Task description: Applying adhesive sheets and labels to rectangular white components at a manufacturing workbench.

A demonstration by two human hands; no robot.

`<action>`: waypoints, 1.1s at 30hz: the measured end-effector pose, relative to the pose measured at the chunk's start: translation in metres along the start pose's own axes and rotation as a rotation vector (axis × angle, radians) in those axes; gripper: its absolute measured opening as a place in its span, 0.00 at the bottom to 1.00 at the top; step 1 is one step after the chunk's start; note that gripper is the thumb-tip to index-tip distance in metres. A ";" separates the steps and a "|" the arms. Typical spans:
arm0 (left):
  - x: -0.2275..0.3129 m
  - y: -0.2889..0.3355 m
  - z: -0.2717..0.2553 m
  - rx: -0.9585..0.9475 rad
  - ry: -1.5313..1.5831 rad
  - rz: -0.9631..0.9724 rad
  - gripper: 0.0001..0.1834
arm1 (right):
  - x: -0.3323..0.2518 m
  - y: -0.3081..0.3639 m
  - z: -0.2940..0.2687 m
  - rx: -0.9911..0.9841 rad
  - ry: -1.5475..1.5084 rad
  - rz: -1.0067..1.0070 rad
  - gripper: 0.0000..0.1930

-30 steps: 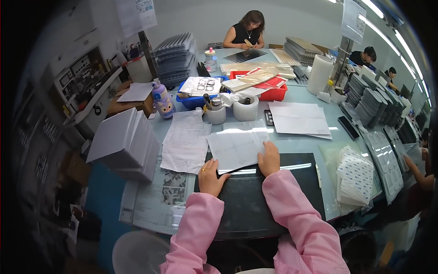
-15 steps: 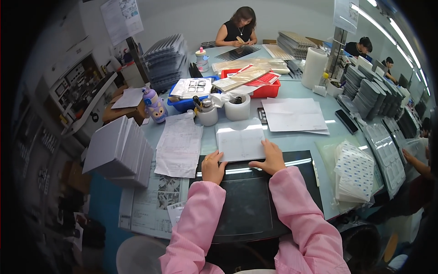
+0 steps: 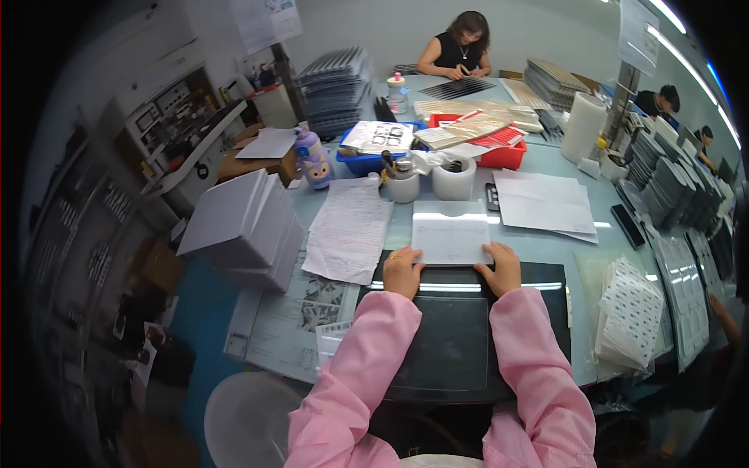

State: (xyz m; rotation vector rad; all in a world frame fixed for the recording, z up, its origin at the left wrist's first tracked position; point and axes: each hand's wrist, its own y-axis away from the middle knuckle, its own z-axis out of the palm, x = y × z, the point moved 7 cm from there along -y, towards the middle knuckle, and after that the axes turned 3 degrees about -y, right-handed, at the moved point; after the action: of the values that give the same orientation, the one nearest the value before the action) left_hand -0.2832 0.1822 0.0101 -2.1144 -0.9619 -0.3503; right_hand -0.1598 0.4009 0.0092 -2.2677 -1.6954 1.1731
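A flat white rectangular sheet or thin stack of sheets (image 3: 450, 238) lies at the far edge of a dark glossy mat (image 3: 445, 343). My left hand (image 3: 402, 273) grips its near left corner, fingers curled at the side and thumb turned inward. At the near right corner my right hand (image 3: 501, 270) takes hold in the same way, thumb along the near edge. How many layers lie between my hands, I cannot tell. Pink sleeves cover both forearms. A creased written paper (image 3: 349, 230) lies left of my left hand, and loose white sheets (image 3: 542, 204) lie beyond my right.
A tall stack of white boards (image 3: 242, 226) stands at left, beside a purple bottle (image 3: 314, 160). Blue (image 3: 367, 164) and red bins (image 3: 507, 156) are behind two white rolls. White-and-blue patterned sheets (image 3: 630, 312) and a black phone (image 3: 627, 226) lie right. A person (image 3: 460, 54) works across the table.
The view has turned left, so everything sits further right in the picture. Both hands stay at the near corners of the white sheet, the left thumb drawn in closer to it.
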 end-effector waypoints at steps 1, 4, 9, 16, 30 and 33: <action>-0.001 0.000 0.001 -0.031 0.003 -0.008 0.18 | 0.001 0.001 0.003 -0.001 -0.009 -0.003 0.24; -0.007 0.000 -0.009 -0.133 -0.003 -0.039 0.20 | 0.006 0.002 0.012 -0.002 -0.054 -0.016 0.25; 0.042 0.010 -0.095 -0.207 0.149 0.071 0.22 | 0.026 0.018 -0.008 0.036 -0.114 0.031 0.25; 0.036 0.019 -0.277 0.210 -0.272 0.313 0.18 | 0.000 0.060 -0.043 -0.058 -0.113 0.035 0.21; -0.032 -0.013 -0.365 0.376 -0.712 0.191 0.11 | -0.005 0.068 -0.041 -0.068 -0.058 -0.042 0.16; 0.016 -0.004 -0.383 0.557 -0.680 0.271 0.07 | -0.007 0.067 -0.041 -0.044 -0.052 -0.077 0.15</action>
State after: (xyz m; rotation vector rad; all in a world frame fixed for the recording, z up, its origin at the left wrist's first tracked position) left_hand -0.2515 -0.0932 0.2749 -1.8068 -0.9671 0.7404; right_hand -0.0830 0.3841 0.0097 -2.1923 -1.8272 1.2011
